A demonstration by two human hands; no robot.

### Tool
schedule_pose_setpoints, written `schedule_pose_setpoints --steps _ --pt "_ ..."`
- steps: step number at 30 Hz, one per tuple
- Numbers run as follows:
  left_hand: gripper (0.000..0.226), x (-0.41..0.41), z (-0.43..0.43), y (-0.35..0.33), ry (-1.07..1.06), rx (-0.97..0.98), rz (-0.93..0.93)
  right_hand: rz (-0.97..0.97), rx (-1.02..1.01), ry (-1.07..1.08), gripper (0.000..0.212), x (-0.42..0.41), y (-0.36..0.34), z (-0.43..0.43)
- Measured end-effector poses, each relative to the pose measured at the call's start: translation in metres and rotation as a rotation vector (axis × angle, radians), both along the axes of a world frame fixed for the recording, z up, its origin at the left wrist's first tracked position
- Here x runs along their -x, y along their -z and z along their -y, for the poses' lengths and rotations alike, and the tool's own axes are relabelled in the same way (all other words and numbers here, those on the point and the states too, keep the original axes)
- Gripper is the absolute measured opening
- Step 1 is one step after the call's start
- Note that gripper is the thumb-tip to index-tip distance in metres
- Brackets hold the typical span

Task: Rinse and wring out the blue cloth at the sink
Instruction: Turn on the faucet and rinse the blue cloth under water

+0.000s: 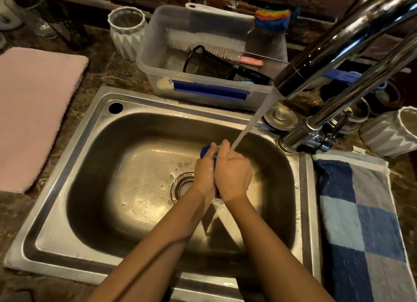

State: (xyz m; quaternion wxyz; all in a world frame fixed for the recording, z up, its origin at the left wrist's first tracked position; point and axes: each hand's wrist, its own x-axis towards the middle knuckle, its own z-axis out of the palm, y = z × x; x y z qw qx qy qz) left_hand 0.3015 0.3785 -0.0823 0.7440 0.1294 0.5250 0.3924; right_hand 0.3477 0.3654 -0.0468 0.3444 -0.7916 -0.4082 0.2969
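the rinsing step was in hand, by the look of it. the tap was running, and its stream of water fell straight onto the two hands. they were held together over the right half of the sink, just right of the drain. the blue cloth was bunched up between the palms, above the basin floor. only a lump of it showed at the far end, past the left fingers, plus a thin blue strip in the seam between the hands.

the left hand was curled closed around the cloth from the left. the right hand was wrapped over it from the right, fingers folded round, its far end up against the stream. both gripped the cloth, pressed against each other, and neither held anything else. whether they were squeezing or only holding it under the flow could not be told.

wringing seemed not yet done. the next move would likely call for twisting the hands against each other to force the water out, low over the basin so the drips fell in the sink, and then shutting off the tap. a checked towel lay on the table just right of the sink, near enough to catch splashes.
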Motion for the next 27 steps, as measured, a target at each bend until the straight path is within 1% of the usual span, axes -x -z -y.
schedule_pose_setpoints --steps 4,6,8,10,13,15,17,19,22,25,26,27 --pt "0.026 0.004 0.002 -0.004 0.013 -0.013 -0.02 -0.112 0.069 0.015 0.048 -0.012 0.01 -0.023" --pt "0.025 0.004 0.007 -0.007 0.052 -0.016 0.008 -0.266 0.149 0.106 0.045 -0.018 0.019 -0.033" --pt "0.023 0.004 0.013 -0.006 0.081 -0.028 0.036 -0.404 0.196 0.128 0.04 -0.025 0.025 -0.032" --pt "0.025 0.006 0.017 -0.006 0.099 -0.036 0.065 -0.467 0.177 0.005 0.034 -0.032 0.028 -0.023" --pt "0.032 0.011 0.014 -0.007 0.136 -0.033 0.114 -0.484 0.142 -0.317 0.023 -0.044 0.022 -0.008" --pt "0.038 0.017 0.009 -0.01 0.178 -0.037 0.11 -0.475 0.15 -0.474 0.025 -0.052 0.017 -0.001" --pt "0.043 0.023 0.002 -0.012 0.228 -0.068 0.072 -0.475 0.144 -0.553 0.031 -0.057 0.011 0.004" --pt "0.045 0.027 -0.001 -0.016 0.27 -0.078 0.022 -0.437 0.133 -0.549 0.029 -0.059 0.007 0.004" --pt "0.043 0.028 -0.003 -0.02 0.3 -0.092 -0.087 -0.323 0.059 -0.466 0.018 -0.059 0.004 0.0" --pt "0.047 0.033 -0.004 -0.016 0.378 -0.154 -0.254 -0.379 -0.012 -0.325 0.018 -0.059 0.003 -0.005" --pt "0.046 0.035 -0.004 -0.014 0.414 -0.169 -0.274 -0.398 -0.029 -0.297 0.017 -0.058 0.002 -0.007" --pt "0.043 0.038 -0.003 -0.014 0.431 -0.161 -0.248 -0.409 -0.038 -0.281 0.016 -0.056 0.002 -0.009"
